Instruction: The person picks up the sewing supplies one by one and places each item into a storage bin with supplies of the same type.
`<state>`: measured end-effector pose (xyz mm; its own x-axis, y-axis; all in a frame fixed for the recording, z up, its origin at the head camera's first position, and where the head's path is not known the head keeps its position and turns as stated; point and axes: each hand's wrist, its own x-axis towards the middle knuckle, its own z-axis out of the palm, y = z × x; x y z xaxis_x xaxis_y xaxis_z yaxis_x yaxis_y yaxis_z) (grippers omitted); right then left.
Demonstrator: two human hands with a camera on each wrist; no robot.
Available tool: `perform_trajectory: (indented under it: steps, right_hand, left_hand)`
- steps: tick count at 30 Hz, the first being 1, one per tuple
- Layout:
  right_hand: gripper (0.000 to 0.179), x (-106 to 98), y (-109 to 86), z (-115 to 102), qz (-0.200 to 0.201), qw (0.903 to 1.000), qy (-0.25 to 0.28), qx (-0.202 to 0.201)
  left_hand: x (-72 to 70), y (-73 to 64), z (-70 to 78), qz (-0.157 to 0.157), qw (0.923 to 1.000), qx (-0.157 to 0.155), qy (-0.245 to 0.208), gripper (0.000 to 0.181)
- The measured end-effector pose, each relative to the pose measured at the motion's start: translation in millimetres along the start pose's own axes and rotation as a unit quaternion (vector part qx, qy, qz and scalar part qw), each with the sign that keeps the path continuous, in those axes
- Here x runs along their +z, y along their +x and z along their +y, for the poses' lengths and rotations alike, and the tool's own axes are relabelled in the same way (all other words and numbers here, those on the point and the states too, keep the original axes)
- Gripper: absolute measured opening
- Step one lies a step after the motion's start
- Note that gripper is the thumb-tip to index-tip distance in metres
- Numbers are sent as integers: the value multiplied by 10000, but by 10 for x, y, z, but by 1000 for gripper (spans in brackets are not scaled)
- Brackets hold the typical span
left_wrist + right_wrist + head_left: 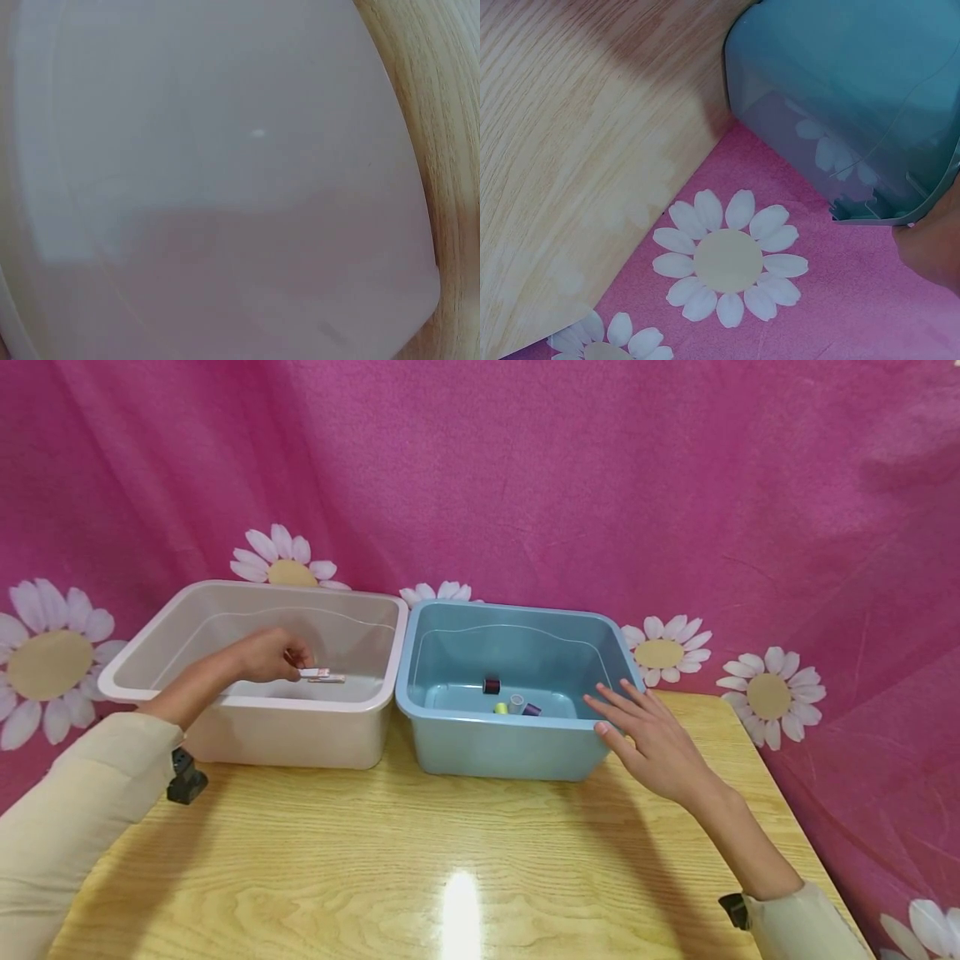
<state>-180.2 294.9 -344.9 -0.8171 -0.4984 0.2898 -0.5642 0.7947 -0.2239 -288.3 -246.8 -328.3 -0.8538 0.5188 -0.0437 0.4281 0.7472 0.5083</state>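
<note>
My left hand (272, 655) reaches into the pale pinkish-beige tub (285, 725) and pinches a small flat white piece with red print (313, 672) between thumb and fingers. Right below it in the head view shows another thin printed strip (327, 679) inside the tub. My right hand (660, 750) has its fingers spread at the front right corner of the blue tub (510, 747); part of it shows by that tub's rim in the right wrist view. Several thread spools lie in the blue tub, among them a dark red spool (491, 686), a white spool (516, 703) and a purple spool (532, 710).
Both tubs stand side by side at the back of the wooden table (337, 860). A pink cloth with daisies (525, 485) hangs behind them and runs down past the table's right edge. The beige tub's wall (225, 165) fills most of the left wrist view.
</note>
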Motion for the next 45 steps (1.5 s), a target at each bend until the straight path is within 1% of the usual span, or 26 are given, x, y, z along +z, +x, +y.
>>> perform_trajectory:
  steps: [7, 17, 30, 45]
  right_hand:
    - [47, -1, -5, -5, 1, 10000, -13, 8]
    - [46, 2, -6, -7, 31, 10000, -63, -21]
    - [47, -3, -11, 2, 25, 10000, -12, -10]
    - [47, -10, -6, 8, 13, 10000, -5, -5]
  left_hand:
    - [2, -5, 1, -29, 10000, -1, -35, 8]
    - [3, -13, 4, -121, 9996, -200, -142, 8]
    - [1, 10, 7, -91, 9997, -188, -104, 6]
    - [-4, 5, 11, -55, 9998, -161, -119, 7]
